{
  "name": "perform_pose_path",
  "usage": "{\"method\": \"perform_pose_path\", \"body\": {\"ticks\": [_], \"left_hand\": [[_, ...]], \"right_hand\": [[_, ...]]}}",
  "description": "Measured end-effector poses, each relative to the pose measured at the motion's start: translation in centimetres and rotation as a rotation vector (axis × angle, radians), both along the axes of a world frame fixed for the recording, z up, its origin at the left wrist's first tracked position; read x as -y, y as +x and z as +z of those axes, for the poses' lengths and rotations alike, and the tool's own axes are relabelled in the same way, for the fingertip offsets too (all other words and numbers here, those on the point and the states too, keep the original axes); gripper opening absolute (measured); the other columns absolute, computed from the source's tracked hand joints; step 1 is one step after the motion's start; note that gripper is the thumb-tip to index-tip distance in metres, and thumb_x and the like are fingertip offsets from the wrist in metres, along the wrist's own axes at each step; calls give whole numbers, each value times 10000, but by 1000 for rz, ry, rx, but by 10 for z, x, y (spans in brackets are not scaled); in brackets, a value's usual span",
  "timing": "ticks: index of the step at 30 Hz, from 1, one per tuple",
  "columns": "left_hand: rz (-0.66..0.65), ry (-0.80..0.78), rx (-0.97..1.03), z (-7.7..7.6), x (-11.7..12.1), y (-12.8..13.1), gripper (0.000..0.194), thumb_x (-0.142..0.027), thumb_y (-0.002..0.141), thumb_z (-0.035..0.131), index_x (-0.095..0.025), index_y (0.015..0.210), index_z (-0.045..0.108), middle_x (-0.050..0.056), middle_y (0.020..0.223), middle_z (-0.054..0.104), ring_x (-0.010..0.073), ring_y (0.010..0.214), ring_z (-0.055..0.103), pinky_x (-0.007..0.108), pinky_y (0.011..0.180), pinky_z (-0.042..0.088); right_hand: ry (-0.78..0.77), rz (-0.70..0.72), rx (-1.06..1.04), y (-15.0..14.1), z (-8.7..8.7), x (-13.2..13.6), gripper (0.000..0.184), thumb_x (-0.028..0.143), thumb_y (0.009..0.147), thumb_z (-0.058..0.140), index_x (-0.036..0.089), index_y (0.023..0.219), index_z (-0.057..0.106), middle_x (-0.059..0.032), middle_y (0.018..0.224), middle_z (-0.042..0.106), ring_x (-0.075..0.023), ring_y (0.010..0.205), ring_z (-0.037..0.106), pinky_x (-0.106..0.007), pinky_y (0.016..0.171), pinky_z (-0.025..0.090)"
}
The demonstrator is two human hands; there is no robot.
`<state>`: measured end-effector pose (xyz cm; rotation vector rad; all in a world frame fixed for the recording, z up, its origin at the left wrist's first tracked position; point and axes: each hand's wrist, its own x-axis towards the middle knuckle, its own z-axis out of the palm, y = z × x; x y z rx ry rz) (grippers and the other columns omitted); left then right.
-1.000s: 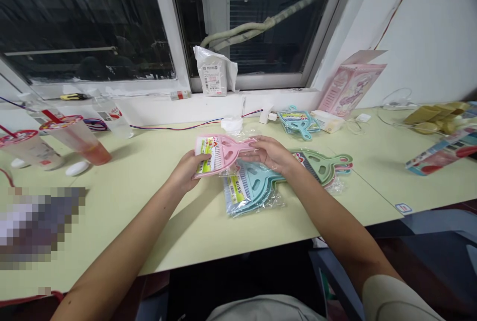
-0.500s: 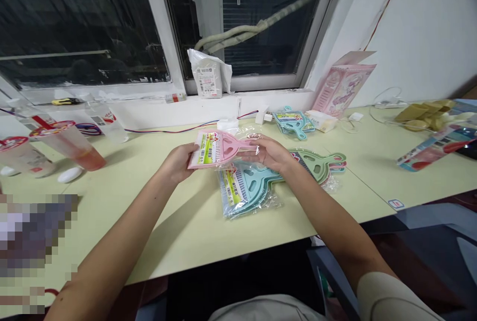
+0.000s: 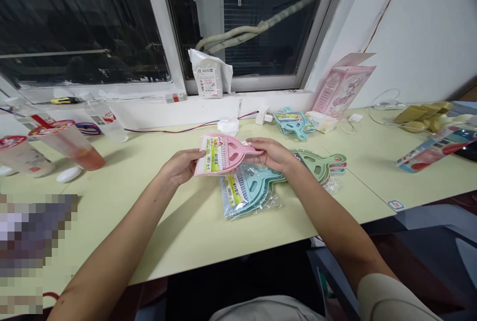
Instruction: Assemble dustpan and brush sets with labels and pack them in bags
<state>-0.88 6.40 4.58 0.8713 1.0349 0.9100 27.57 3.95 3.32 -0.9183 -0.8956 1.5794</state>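
Note:
A pink dustpan set [image 3: 227, 156] in clear wrap, with a green and white label, is held just above the pale green table [image 3: 141, 201]. My left hand [image 3: 182, 166] grips its wide labelled end. My right hand [image 3: 272, 153] pinches the handle end. Under it lies a pile of blue wrapped dustpan sets [image 3: 248, 189]. A green dustpan set [image 3: 318, 164] lies right of that pile, by my right wrist.
Two sealed drink cups [image 3: 70, 144] stand at the left, near a white oval object [image 3: 67, 174]. More blue dustpan sets [image 3: 294, 122], a pink box [image 3: 343, 90] and a white parcel [image 3: 209, 80] sit by the window. Packaged goods [image 3: 434, 147] lie at the right.
The pink dustpan set has tilted so its face turns more toward me, and both hands kept their grip on it. The view shifted slightly.

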Motion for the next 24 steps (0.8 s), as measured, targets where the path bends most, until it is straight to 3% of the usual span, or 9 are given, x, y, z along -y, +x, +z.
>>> {"method": "perform_pose_path", "body": {"ticks": [8, 12, 16, 20, 24], "left_hand": [[-13, 25, 28, 4, 0, -11, 102, -169, 947, 703, -80, 939, 751, 130, 859, 759, 175, 717, 717, 253, 626, 611], [33, 46, 58, 1, -8, -21, 60, -117, 942, 688, -89, 945, 740, 84, 773, 699, 119, 643, 647, 206, 594, 567], [104, 90, 4, -3, -23, -38, 59, -75, 890, 712, -78, 939, 745, 59, 756, 653, 90, 623, 604, 187, 572, 527], [61, 170, -166, -1, -37, -58, 147, -161, 793, 818, -89, 908, 762, 57, 783, 651, 101, 652, 601, 205, 572, 514], [67, 252, -534, 3, -47, -80, 258, -290, 691, 888, -111, 831, 767, 77, 781, 688, 145, 679, 628, 256, 611, 545]], "right_hand": [[-61, -27, 126, 8, 2, -2, 244, -11, 1002, 504, 107, 1141, 666, -123, 947, 784, -201, 848, 806, -427, 912, 695], [-56, -39, 240, 9, 4, -1, 180, 67, 1028, 527, 123, 1124, 669, -127, 914, 788, -234, 769, 807, -425, 740, 711], [-8, 10, 377, 9, 3, -2, 111, 170, 1020, 606, 117, 990, 698, -133, 843, 781, -228, 645, 768, -310, 515, 623], [89, 67, 578, 6, 1, -4, 138, 153, 988, 627, 135, 889, 721, -78, 744, 750, -180, 625, 715, -250, 518, 549], [260, 171, 915, -14, 5, -7, 143, 97, 946, 637, 147, 912, 767, -57, 819, 782, -149, 708, 697, -230, 644, 527]]}}
